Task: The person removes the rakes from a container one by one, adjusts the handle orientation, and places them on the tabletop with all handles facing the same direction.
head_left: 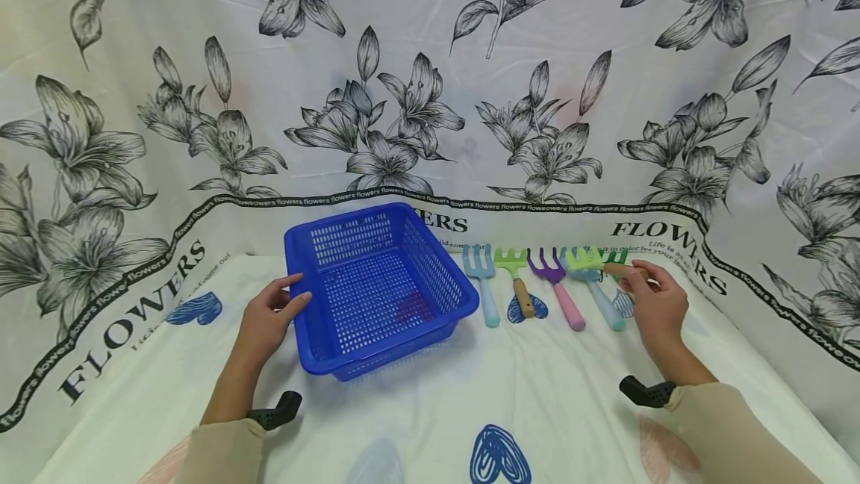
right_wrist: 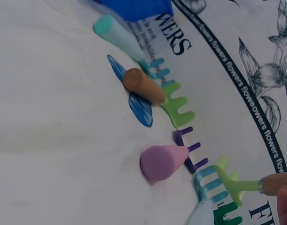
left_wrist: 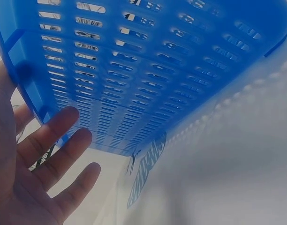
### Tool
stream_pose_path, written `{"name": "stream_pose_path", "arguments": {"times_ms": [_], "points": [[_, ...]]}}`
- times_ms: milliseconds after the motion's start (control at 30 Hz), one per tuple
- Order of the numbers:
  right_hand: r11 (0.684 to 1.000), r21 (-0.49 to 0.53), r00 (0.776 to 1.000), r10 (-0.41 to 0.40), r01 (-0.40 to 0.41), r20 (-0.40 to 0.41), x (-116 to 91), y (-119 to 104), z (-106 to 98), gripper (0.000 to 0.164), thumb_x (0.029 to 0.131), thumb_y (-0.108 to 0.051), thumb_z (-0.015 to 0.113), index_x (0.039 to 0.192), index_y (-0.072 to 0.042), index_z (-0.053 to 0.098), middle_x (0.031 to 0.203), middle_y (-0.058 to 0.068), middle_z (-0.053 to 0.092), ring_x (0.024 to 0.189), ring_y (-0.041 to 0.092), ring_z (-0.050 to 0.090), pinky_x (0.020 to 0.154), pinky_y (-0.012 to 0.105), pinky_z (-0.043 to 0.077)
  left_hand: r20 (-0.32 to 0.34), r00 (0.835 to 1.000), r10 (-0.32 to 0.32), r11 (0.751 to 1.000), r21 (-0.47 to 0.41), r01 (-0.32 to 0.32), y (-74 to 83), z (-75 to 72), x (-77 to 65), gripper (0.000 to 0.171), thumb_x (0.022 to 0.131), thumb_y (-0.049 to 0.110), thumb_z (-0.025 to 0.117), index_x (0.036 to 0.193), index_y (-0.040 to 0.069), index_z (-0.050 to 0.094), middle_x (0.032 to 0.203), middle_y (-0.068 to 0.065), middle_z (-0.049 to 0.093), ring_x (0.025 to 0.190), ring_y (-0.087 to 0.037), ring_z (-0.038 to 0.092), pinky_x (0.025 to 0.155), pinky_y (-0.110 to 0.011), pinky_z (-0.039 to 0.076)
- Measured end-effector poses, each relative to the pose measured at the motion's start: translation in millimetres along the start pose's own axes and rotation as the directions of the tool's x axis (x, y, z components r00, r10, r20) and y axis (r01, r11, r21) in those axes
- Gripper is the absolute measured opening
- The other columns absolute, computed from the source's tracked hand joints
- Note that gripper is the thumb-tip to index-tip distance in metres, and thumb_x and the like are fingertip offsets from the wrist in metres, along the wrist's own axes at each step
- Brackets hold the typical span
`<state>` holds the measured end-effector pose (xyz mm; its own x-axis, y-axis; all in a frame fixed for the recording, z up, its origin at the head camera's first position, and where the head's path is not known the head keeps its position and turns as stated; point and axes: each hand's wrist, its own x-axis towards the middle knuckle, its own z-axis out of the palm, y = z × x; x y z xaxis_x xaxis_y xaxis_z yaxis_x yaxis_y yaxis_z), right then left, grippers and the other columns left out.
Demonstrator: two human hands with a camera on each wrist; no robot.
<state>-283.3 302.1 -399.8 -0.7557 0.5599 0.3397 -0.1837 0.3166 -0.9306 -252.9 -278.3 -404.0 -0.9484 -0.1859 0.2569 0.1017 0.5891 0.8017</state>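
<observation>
With thumb and fingers at its left rim, my left hand (head_left: 269, 320) holds a blue plastic basket (head_left: 437, 327). The basket leans to one side, and its slotted wall (left_wrist: 148, 61) fills much of the left wrist view. My right hand (head_left: 658, 305) pinches the wooden handle of a light-green hand rake (head_left: 586, 258), tines pointing left. Below that rake lie a light-blue rake (head_left: 608, 307) and a dark-green rake (head_left: 614, 257), the latter's handle hidden. Left of them are a purple rake with pink handle (head_left: 569, 308), another light-green rake (head_left: 522, 297) and another light-blue rake (head_left: 488, 297).
White cloth with heart prints (head_left: 500, 454) covers the table. A flower-printed curtain (head_left: 403, 13) rises behind it and at both sides, with a black lettered band (head_left: 537, 207) near its foot. The rakes lie in a row right of the basket.
</observation>
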Motion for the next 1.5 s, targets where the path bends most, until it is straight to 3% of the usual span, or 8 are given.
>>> {"name": "stream_pose_path", "arguments": {"times_ms": [200, 433, 733, 1000, 1167, 1367, 1500], "points": [[0.999, 0.019, 0.998, 0.05, -0.049, -0.044, 7, 4, -7, 0.026, 0.095, -0.019, 0.063, 0.118, -0.006, 0.068, 0.094, -0.006, 0.063, 0.07, -0.001, 0.065, 0.062, 0.01, 0.051, 0.002, 1.0, 0.009, 1.0, -0.001, -0.009, -1.5, 0.0, 0.1, 0.059, 0.097, 0.045, 0.056, 0.144, 0.012, 0.047, 0.108, -0.02, 0.058, 0.109, -0.037, 0.055, 0.093, -0.058, 0.045], [0.996, 0.003, 0.991, 0.086, -0.086, -0.099, 12, 7, -17, 0.029, 0.096, -0.019, 0.061, 0.121, -0.005, 0.066, 0.092, -0.01, 0.062, 0.066, -0.006, 0.063, 0.059, 0.008, 0.049, 0.002, 1.0, 0.018, 1.0, 0.007, -0.018, -3.1, 0.3, 0.8, 0.058, 0.097, 0.045, 0.055, 0.144, 0.012, 0.047, 0.108, -0.02, 0.059, 0.107, -0.037, 0.056, 0.093, -0.058, 0.045], [0.998, 0.015, 0.984, 0.062, -0.06, -0.166, 21, 17, -29, 0.029, 0.096, -0.015, 0.059, 0.121, -0.003, 0.065, 0.087, -0.012, 0.06, 0.064, -0.006, 0.062, 0.064, 0.008, 0.05, -0.005, 1.0, 0.029, 0.999, 0.021, -0.029, -5.0, 1.0, 0.6, 0.06, 0.096, 0.05, 0.054, 0.144, 0.014, 0.047, 0.105, -0.018, 0.059, 0.104, -0.034, 0.057, 0.089, -0.053, 0.047], [0.98, 0.15, 0.96, 0.162, -0.13, -0.23, 27, 22, -43, 0.026, 0.094, -0.013, 0.06, 0.119, -0.007, 0.067, 0.087, -0.006, 0.057, 0.061, -0.003, 0.062, 0.059, 0.007, 0.049, -0.006, 0.999, 0.035, 0.999, 0.026, -0.034, -5.5, 0.5, 1.0, 0.058, 0.097, 0.047, 0.055, 0.144, 0.013, 0.047, 0.105, -0.018, 0.059, 0.104, -0.034, 0.056, 0.087, -0.05, 0.047], [0.974, 0.156, 0.947, 0.2, -0.165, -0.251, 30, 30, -50, 0.03, 0.094, -0.016, 0.061, 0.123, -0.008, 0.065, 0.089, -0.008, 0.056, 0.062, -0.004, 0.061, 0.059, 0.006, 0.048, -0.012, 0.999, 0.036, 0.999, 0.034, -0.036, -4.2, -0.2, 1.8, 0.057, 0.097, 0.046, 0.055, 0.143, 0.013, 0.048, 0.104, -0.017, 0.059, 0.103, -0.034, 0.056, 0.085, -0.049, 0.047], [0.94, 0.229, 0.922, 0.304, -0.251, -0.24, 31, 37, -56, 0.031, 0.096, -0.018, 0.059, 0.125, -0.009, 0.063, 0.094, -0.007, 0.052, 0.063, -0.004, 0.06, 0.059, 0.006, 0.048, -0.007, 0.999, 0.041, 0.999, 0.034, -0.04, -3.4, 1.0, 2.4, 0.056, 0.097, 0.044, 0.056, 0.143, 0.013, 0.048, 0.102, -0.016, 0.059, 0.099, -0.031, 0.056, 0.081, -0.043, 0.047], [0.933, 0.245, 0.92, 0.321, -0.265, -0.225, 31, 37, -57, 0.031, 0.096, -0.017, 0.057, 0.125, -0.008, 0.063, 0.094, -0.008, 0.052, 0.062, -0.004, 0.061, 0.059, 0.007, 0.048, -0.006, 0.999, 0.038, 0.999, 0.035, -0.037, -4.4, 1.1, 2.3, 0.054, 0.098, 0.041, 0.057, 0.143, 0.013, 0.048, 0.102, -0.016, 0.058, 0.099, -0.031, 0.056, 0.081, -0.043, 0.047]]}}
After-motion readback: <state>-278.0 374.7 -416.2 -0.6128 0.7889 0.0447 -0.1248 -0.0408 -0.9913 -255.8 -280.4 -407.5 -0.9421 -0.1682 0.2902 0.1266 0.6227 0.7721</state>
